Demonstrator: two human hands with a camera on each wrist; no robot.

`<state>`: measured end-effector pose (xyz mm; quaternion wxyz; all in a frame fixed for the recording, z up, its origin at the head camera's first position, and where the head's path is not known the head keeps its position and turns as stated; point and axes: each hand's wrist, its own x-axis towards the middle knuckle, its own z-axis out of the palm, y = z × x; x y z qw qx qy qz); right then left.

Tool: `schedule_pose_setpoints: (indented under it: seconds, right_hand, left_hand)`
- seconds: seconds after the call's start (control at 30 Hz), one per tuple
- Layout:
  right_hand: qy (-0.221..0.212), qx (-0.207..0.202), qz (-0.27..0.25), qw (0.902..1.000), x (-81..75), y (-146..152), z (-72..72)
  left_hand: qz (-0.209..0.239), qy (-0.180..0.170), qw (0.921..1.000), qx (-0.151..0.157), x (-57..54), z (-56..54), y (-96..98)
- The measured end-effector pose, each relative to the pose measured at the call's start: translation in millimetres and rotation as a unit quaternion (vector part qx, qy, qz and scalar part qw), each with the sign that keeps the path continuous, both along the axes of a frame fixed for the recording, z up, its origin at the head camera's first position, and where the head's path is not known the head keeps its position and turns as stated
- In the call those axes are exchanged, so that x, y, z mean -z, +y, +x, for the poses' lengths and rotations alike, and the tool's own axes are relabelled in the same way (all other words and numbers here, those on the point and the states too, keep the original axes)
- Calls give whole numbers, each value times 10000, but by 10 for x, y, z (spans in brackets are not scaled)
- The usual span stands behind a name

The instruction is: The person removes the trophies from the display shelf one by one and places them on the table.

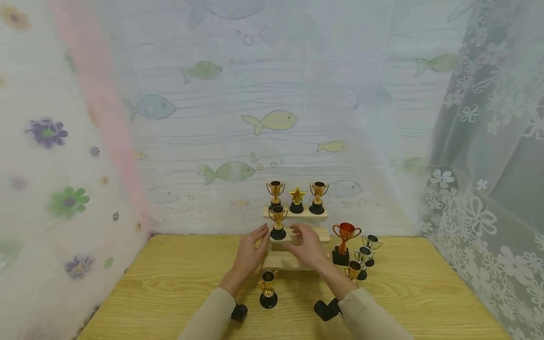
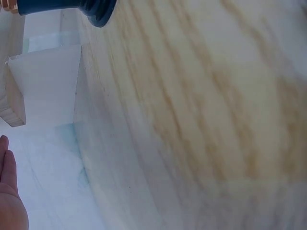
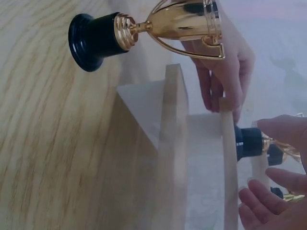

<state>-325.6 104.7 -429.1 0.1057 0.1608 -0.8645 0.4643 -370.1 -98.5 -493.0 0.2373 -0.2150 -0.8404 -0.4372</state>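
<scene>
I see on my feed the gold trophy [image 1: 278, 221] upright on the middle shelf [image 1: 319, 234], my left hand [image 1: 251, 249] at its eight o'clock by the shelf's end, grip relaxed, my right hand [image 1: 310, 246] at four o'clock, grip wide, and a second gold cup [image 1: 268, 286] on the counter [image 1: 191, 269] at six.

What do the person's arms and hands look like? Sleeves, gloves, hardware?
Left hand and right hand: bare, no gloves. Left sleeve and right sleeve: plain beige. Black left unit and black right unit show beside the sleeves, probably wrist cameras.
</scene>
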Motion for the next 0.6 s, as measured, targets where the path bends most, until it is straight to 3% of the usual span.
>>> schedule_pose_setpoints:
  seconds: [0.6]
  right_hand:
    - [-149,180,-84,9997,91,-177,-235]
  left_hand:
    - [-59,-55,10000,2,21,-17,-14]
